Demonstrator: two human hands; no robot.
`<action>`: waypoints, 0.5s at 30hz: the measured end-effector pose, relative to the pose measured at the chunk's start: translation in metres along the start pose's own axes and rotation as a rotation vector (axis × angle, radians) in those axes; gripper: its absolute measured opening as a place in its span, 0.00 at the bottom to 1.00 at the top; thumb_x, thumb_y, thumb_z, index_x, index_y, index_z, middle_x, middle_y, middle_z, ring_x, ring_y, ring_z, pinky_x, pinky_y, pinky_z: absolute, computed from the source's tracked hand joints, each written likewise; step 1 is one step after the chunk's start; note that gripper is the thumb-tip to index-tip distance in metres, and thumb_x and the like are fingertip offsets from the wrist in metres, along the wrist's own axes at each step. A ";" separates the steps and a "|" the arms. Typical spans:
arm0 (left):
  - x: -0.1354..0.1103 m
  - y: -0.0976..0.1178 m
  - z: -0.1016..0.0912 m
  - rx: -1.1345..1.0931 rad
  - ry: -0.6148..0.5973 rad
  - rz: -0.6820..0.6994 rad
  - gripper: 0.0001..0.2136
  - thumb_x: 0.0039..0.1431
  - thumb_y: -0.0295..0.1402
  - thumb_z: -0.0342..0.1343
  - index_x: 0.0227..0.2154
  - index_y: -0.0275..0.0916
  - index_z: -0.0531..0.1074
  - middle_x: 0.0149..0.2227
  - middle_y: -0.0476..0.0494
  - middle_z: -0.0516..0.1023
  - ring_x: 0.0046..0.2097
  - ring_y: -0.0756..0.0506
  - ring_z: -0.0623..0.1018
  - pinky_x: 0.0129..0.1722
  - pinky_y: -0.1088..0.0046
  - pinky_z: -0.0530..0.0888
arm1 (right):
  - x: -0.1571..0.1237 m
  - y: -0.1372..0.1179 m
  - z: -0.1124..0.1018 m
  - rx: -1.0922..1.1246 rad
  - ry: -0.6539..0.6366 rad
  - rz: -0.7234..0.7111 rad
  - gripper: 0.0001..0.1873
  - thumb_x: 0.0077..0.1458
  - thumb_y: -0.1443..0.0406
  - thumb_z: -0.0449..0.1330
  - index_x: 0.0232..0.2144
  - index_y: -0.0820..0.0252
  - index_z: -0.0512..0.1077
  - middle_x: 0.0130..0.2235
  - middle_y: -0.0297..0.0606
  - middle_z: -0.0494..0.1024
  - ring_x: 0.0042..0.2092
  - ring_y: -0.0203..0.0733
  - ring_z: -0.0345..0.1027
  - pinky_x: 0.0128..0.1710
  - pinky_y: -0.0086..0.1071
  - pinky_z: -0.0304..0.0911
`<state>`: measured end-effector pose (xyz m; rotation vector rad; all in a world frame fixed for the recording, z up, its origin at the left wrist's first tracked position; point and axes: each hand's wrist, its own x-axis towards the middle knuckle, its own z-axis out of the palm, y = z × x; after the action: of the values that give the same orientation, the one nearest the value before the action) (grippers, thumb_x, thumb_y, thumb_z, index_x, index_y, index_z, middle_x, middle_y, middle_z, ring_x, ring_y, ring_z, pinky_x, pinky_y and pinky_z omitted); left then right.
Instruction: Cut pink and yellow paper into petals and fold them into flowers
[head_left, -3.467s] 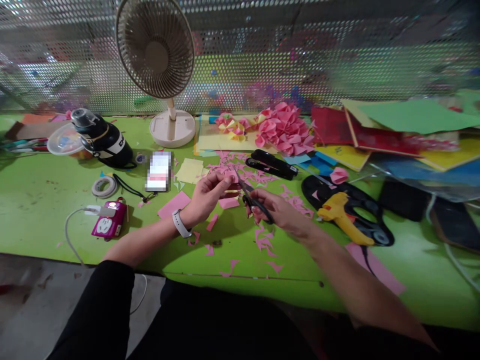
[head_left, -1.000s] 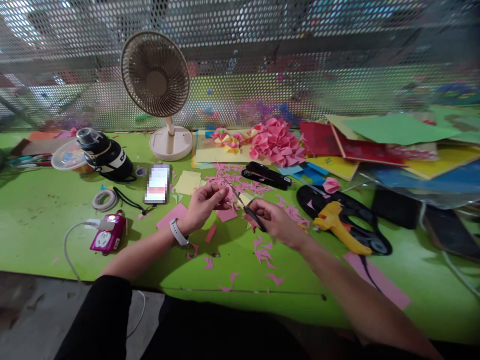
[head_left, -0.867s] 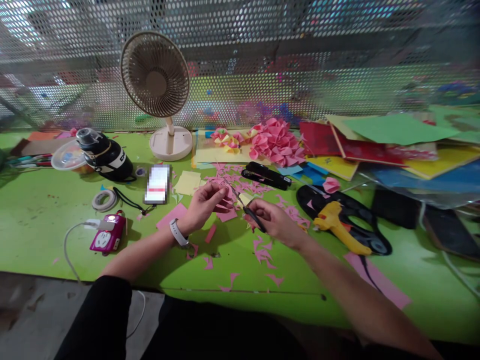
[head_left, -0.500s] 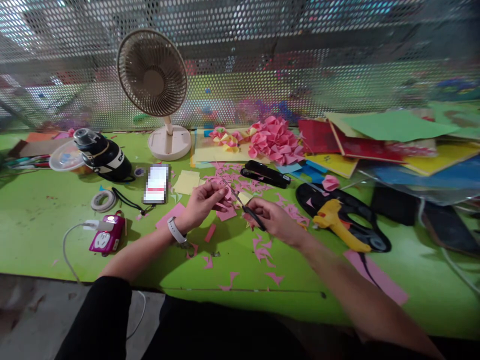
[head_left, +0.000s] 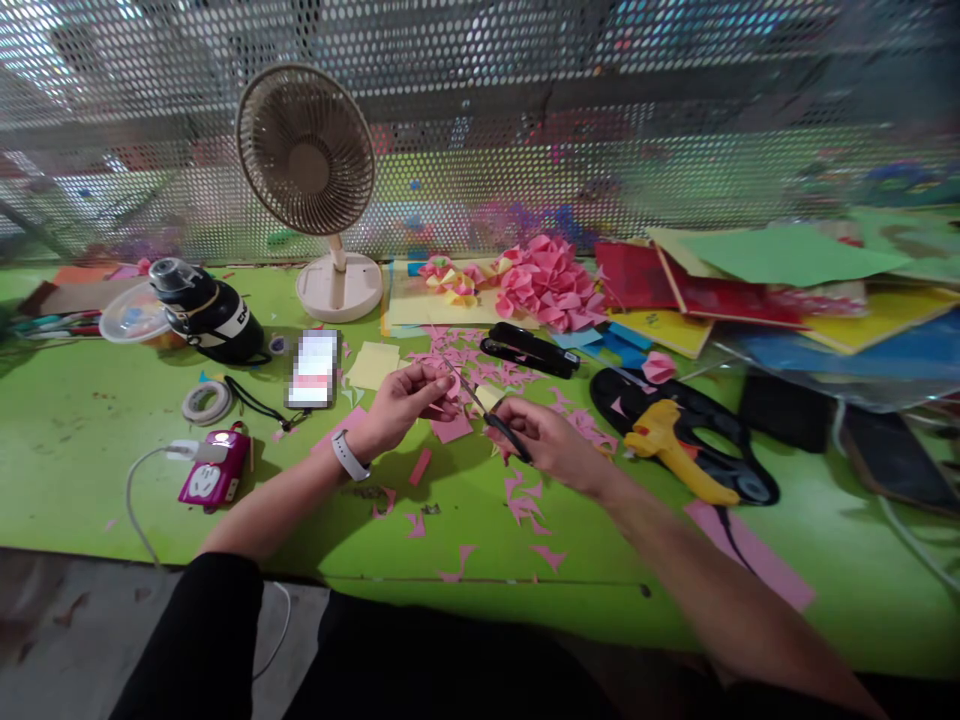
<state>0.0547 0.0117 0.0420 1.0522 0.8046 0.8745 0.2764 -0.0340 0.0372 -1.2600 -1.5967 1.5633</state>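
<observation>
My right hand (head_left: 536, 432) is closed round the handles of a pair of black-handled scissors (head_left: 508, 437), whose blades point up and left toward my other hand. A small piece of pink paper (head_left: 453, 386) is pinched between the thumb and fingers of my left hand (head_left: 409, 405), close to the scissor tips. Whether the blades touch the paper I cannot tell. Many pink paper scraps (head_left: 525, 500) lie below and behind the hands. A folded strip of pink paper (head_left: 421, 466) rests in front of my left hand.
Behind stand a fan (head_left: 337, 290), a heap of pink paper flowers (head_left: 553, 285) and a black stapler (head_left: 529, 350). To the right is a yellow glue gun (head_left: 679, 450) on a black stand. A phone (head_left: 313, 370), tape roll (head_left: 207, 402) and bottle (head_left: 214, 320) are on the left.
My left hand has turned slightly at the wrist, its lower fingers shifting near the paper. My right hand and the scissors stay almost in place.
</observation>
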 end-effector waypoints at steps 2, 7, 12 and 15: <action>0.000 0.000 -0.001 -0.015 -0.011 0.006 0.22 0.48 0.47 0.70 0.35 0.34 0.71 0.28 0.50 0.77 0.27 0.53 0.79 0.32 0.75 0.78 | 0.000 0.000 0.000 -0.003 -0.004 -0.003 0.21 0.53 0.49 0.67 0.31 0.57 0.67 0.28 0.31 0.68 0.29 0.36 0.63 0.28 0.31 0.61; 0.001 0.000 -0.001 -0.026 -0.011 -0.001 0.22 0.48 0.46 0.70 0.34 0.34 0.71 0.27 0.50 0.77 0.27 0.52 0.79 0.31 0.76 0.78 | -0.001 0.000 -0.001 -0.010 0.004 -0.001 0.20 0.53 0.48 0.66 0.31 0.57 0.67 0.27 0.31 0.68 0.29 0.36 0.63 0.28 0.31 0.62; 0.000 0.001 -0.001 -0.032 -0.020 0.005 0.21 0.48 0.46 0.70 0.34 0.34 0.71 0.27 0.50 0.77 0.27 0.52 0.80 0.31 0.76 0.79 | -0.001 0.000 0.000 -0.014 0.012 -0.009 0.20 0.52 0.49 0.67 0.30 0.57 0.67 0.27 0.31 0.68 0.28 0.35 0.63 0.27 0.31 0.60; 0.000 0.000 -0.001 -0.024 -0.013 0.003 0.22 0.47 0.47 0.70 0.34 0.34 0.71 0.27 0.49 0.78 0.28 0.52 0.80 0.30 0.76 0.78 | -0.001 0.001 0.000 -0.021 0.018 -0.018 0.20 0.53 0.49 0.67 0.30 0.57 0.68 0.27 0.31 0.69 0.28 0.35 0.64 0.27 0.31 0.60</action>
<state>0.0537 0.0120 0.0414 1.0375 0.7805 0.8771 0.2770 -0.0348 0.0363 -1.2644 -1.6126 1.5239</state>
